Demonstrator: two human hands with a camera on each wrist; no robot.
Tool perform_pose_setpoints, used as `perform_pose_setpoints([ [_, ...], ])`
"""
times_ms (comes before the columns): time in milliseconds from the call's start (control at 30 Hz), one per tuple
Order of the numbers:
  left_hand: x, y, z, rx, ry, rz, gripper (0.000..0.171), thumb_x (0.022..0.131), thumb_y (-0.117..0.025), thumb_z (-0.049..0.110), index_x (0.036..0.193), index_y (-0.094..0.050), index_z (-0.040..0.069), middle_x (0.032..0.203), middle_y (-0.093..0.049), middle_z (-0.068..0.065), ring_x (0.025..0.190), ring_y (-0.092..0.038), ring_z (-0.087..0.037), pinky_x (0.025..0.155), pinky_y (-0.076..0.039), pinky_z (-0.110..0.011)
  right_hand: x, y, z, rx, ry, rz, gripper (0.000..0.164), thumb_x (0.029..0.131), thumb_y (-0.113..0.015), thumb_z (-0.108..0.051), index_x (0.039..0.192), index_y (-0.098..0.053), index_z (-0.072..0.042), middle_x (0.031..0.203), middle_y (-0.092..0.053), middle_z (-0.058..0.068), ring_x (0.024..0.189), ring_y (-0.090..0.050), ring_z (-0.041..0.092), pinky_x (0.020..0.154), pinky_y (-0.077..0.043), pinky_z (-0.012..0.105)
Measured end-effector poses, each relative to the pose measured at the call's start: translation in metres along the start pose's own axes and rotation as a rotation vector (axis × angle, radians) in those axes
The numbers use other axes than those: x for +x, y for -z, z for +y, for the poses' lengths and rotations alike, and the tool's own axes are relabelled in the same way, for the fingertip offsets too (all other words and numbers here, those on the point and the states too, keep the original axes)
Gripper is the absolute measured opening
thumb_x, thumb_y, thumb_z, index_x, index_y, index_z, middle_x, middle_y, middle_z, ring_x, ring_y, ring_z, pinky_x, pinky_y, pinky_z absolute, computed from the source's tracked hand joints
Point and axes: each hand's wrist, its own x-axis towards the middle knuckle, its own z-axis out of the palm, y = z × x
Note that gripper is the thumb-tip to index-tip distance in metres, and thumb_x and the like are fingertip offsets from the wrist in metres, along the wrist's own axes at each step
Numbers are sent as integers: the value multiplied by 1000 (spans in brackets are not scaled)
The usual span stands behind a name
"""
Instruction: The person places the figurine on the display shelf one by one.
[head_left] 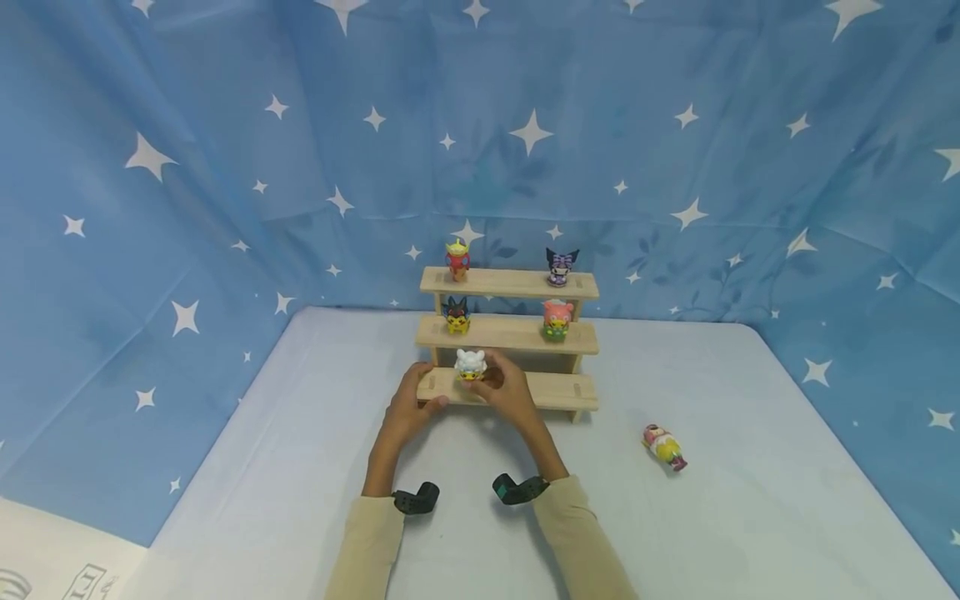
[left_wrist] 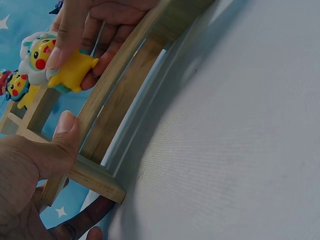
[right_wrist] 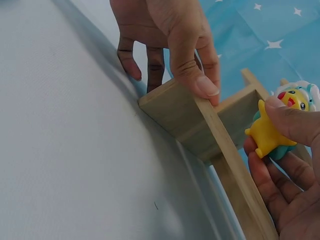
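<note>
My right hand (head_left: 512,392) pinches a yellow Pikachu figurine (left_wrist: 75,70) in a white fluffy hood, thumb across its front and fingers behind. In the head view the figurine is upright, over the left half of the bottom step of a three-tier wooden stand (head_left: 555,390). My left hand (head_left: 406,408) grips the left end of that bottom step. In the right wrist view its thumb (right_wrist: 200,85) lies on the board's edge, with the fingers around the end.
On the top step stand a red figurine with a green head (head_left: 457,260) and a dark-eared purple one (head_left: 559,267). The middle step holds a black-hooded figurine (head_left: 456,317) and a pink-hooded one (head_left: 556,321). Another figurine (head_left: 664,447) lies on the white table to the right.
</note>
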Motion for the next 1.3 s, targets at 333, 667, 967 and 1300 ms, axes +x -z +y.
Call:
perform_pose_setpoints([
  [333, -1, -1, -3, 7, -14, -3, 69, 89, -71, 23, 146, -36, 9, 156, -34, -17, 143, -32, -41, 112, -30, -61, 5, -13, 31, 1, -2, 24, 46, 79, -76, 6, 122, -59, 5, 104, -66, 26, 85, -65, 35, 70, -53, 21],
  [667, -2, -3, -5, 14, -62, 14, 68, 89, -71, 25, 145, -38, 6, 153, -36, -20, 140, -36, -44, 108, -33, -63, 7, -18, 37, -101, -11, 16, 45, 80, -81, -12, 121, -63, -11, 105, -71, 12, 82, -67, 17, 73, -55, 24],
  [967, -1, -2, -5, 20, -60, 18, 67, 89, -70, 27, 144, -38, 7, 153, -36, -19, 141, -36, -43, 109, -32, -62, 8, -23, 32, -219, 6, 32, 45, 80, -81, -20, 121, -63, -14, 108, -74, 8, 84, -70, 18, 72, -56, 25],
  [1300, 0, -2, -6, 25, -82, 24, 68, 89, -71, 28, 144, -38, 4, 153, -35, -21, 142, -33, -43, 111, -30, -62, 10, -26, 34, -334, -9, 41, 46, 80, -81, -29, 121, -62, -19, 107, -74, 1, 68, -59, 7, 60, -44, 22],
])
